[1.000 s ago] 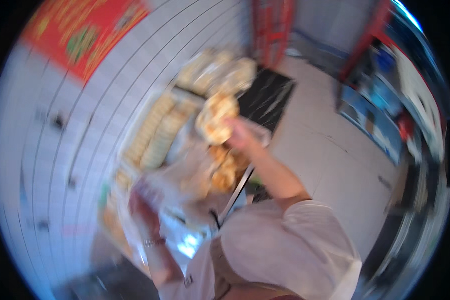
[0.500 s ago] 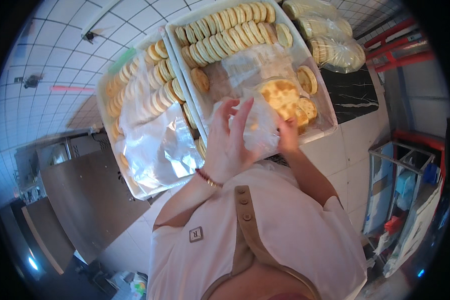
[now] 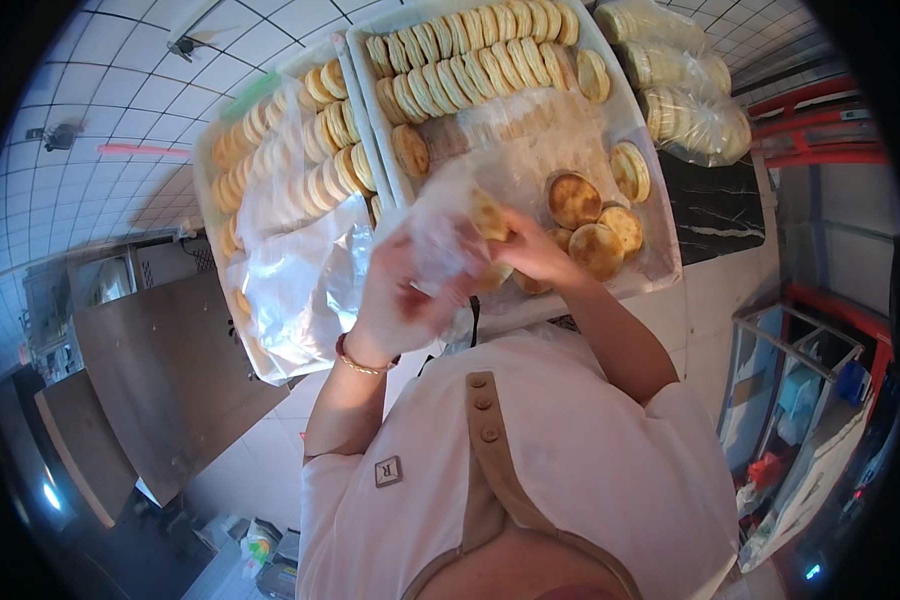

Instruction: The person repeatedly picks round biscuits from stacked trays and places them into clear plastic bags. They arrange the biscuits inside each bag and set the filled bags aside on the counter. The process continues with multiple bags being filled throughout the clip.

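A clear plastic bag [image 3: 448, 225] is bunched in my left hand [image 3: 395, 285], whose fingers are partly blurred by motion. My right hand [image 3: 530, 248] grips a round flatbread [image 3: 488, 214] against the bag; whether the bread is inside it cannot be made out. Both hands are over the near part of the right-hand white tray [image 3: 660, 225]. Loose browned flatbreads lie right of my right hand, among them a darker one [image 3: 574, 200] and a paler one [image 3: 597, 251]. Rows of flatbreads on edge [image 3: 470, 80] fill the tray's far end.
A second tray [image 3: 210, 190] adjoins on the left, holding more flatbread rows [image 3: 325, 140] partly under plastic sheeting [image 3: 305, 285]. Bagged flatbreads [image 3: 695, 120] sit beyond the right tray on a dark marbled surface [image 3: 710, 205]. A metal-framed rack [image 3: 795, 370] stands at right.
My right hand has moved left with a flatbread, up against the bag. My left hand has shifted left and down. The large browned piece beside the bag no longer shows, revealing smaller flatbreads.
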`<state>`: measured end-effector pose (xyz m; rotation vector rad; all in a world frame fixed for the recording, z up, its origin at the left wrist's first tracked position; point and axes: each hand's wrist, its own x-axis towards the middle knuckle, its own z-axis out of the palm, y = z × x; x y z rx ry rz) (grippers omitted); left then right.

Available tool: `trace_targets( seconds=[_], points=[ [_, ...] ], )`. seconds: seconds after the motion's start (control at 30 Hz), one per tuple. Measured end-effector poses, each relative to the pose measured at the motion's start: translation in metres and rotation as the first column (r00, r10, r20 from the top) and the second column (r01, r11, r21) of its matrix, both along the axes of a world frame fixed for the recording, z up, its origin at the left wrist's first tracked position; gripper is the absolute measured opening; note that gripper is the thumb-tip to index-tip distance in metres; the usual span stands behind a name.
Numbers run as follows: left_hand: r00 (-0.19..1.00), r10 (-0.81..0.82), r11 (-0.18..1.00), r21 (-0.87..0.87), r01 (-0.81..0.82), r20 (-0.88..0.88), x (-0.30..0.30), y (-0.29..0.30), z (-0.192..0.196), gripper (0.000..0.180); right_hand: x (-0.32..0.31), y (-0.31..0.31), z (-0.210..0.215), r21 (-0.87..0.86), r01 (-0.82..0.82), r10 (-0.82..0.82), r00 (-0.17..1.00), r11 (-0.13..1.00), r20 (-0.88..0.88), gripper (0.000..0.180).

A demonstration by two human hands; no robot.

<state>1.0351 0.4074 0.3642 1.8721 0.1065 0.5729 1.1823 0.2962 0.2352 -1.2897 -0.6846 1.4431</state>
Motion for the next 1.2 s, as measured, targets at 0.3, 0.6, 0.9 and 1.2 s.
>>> trace_targets(
  seconds=[0.3,0.6,0.9,1.2],
  points=[
    [0.996,-0.088,0.728,-0.682,0.068,0.005,-0.003,-0.02,0.003,0.015,0.054,0.061,-0.055,0.087,-0.159,0.148,0.981,0.983,0.126,0.043],
    [0.97,0.227,0.793,-0.561,-0.236,-0.088,-0.014,-0.029,-0.014,0.01,0.063,0.102,-0.062,-0.107,-0.101,0.121,0.153,0.989,0.981,0.036],
    [0.958,-0.129,0.856,-0.517,-0.022,-0.255,-0.023,-0.019,-0.031,0.007,0.096,0.128,0.044,-0.053,-0.273,0.263,0.834,0.961,0.485,0.042],
    [0.968,-0.038,0.853,-0.512,-0.098,-0.249,-0.05,-0.015,-0.026,0.006,0.026,0.19,-0.123,-0.005,-0.104,0.076,0.699,0.995,0.711,0.073]
  ],
)
